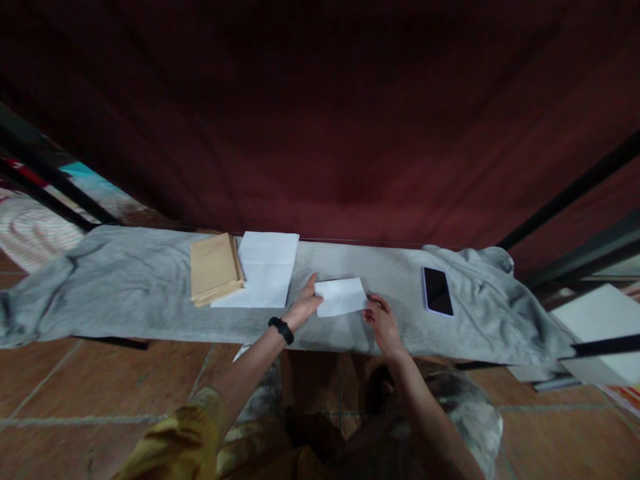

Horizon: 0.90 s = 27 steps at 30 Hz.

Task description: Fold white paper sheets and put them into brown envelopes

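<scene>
Between my two hands is a small white rectangle of paper (341,297), which looks folded, held just above the grey cloth. My left hand (305,305), with a black band at its wrist, grips the paper's left edge, thumb on top. At the paper's right edge, my right hand (383,321) pinches the lower corner between thumb and fingers. Left of my hands, white paper sheets (267,267) lie flat on the cloth. A stack of brown envelopes (215,268) overlaps the sheets' left side.
A grey cloth (150,287) covers the long, narrow bench. To the right lies a phone (438,291) with a dark screen. Behind the bench hangs a dark red curtain (340,133). Black metal bars (575,190) slant at both sides, and white boards (605,320) stand at far right.
</scene>
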Motion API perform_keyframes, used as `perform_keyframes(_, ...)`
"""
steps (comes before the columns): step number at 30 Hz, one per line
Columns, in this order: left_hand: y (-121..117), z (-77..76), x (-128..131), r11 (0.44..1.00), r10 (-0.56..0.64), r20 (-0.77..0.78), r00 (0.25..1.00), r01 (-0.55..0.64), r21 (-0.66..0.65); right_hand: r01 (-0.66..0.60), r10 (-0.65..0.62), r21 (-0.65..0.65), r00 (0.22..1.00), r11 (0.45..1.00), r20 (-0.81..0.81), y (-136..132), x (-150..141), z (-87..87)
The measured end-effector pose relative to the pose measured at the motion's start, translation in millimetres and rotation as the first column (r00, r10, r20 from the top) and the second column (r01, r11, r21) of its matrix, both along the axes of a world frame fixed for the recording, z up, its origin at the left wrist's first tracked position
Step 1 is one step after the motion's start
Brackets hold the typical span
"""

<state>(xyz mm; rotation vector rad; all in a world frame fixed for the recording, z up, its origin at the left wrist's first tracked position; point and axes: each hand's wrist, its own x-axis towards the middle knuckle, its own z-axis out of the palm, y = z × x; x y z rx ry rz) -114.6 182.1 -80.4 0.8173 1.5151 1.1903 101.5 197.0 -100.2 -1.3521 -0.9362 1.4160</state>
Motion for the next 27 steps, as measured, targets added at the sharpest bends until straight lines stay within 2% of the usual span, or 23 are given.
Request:
perform_keyframes(2, 4.1, 1.3, -8.3, 0.999, -0.033, -0.145, 0.989, 0.033, -0.003, -0.033, 0.030, 0.025, 0.993, 0.999, 0.112, 4.4, 5.0, -2.0)
perform_keyframes(4, 4.8, 2.9, -9.9, 0.997, -0.069, -0.399, 0.914, 0.076, 0.004, -0.076, 0.061, 0.065, 0.977, 0.995, 0.206, 4.7, 5.3, -2.9)
perform_keyframes(5, 3.7, 3.4, -8.2, 0.995, -0.082, -0.557, 0.826, 0.103, 0.006, -0.112, 0.078, 0.103, 0.953, 0.988, 0.294, 3.5, 4.3, -3.1)
perform_keyframes(7, -1.3, 3.4, -1.1, 0.991, -0.072, -0.816, 0.574, 0.135, 0.007, -0.212, 0.096, 0.172, 0.852, 0.962, 0.514, -0.1, 1.4, -3.0)
perform_keyframes(9, -8.7, 1.2, 9.2, 0.988, -0.037, -0.928, 0.370, 0.152, 0.021, -0.318, 0.100, 0.195, 0.717, 0.928, 0.690, -2.9, -0.6, -2.5)
perform_keyframes(10, -12.6, -0.7, 14.9, 0.983, -0.027, -0.954, 0.297, 0.183, 0.029, -0.355, 0.108, 0.188, 0.668, 0.916, 0.737, -3.3, -1.0, -2.2)
perform_keyframes(12, -19.4, -5.8, 26.1, 0.955, -0.041, -0.978, 0.204, 0.297, 0.022, -0.402, 0.124, 0.168, 0.606, 0.900, 0.786, -2.0, -0.4, -1.6)
perform_keyframes(15, -26.2, -14.7, 40.7, 0.898, -0.096, -0.986, 0.136, 0.438, -0.027, -0.440, 0.144, 0.148, 0.563, 0.886, 0.814, 3.7, 2.7, -1.2)
perform_keyframes(21, -32.1, -25.9, 55.0, 0.900, -0.101, -0.986, 0.129, 0.434, -0.036, -0.481, 0.168, 0.128, 0.526, 0.867, 0.834, 11.2, 11.0, -1.4)
perform_keyframes(25, -31.9, -27.4, 55.2, 0.892, -0.100, -0.987, 0.122, 0.452, -0.034, -0.501, 0.056, 0.191, 0.437, 0.844, 0.898, 13.0, 10.7, -0.7)
perform_keyframes(27, -30.7, -27.6, 54.5, 0.879, -0.107, -0.988, 0.110, 0.475, -0.043, -0.533, -0.005, 0.262, 0.434, 0.804, 0.901, 13.7, 5.1, -2.0)
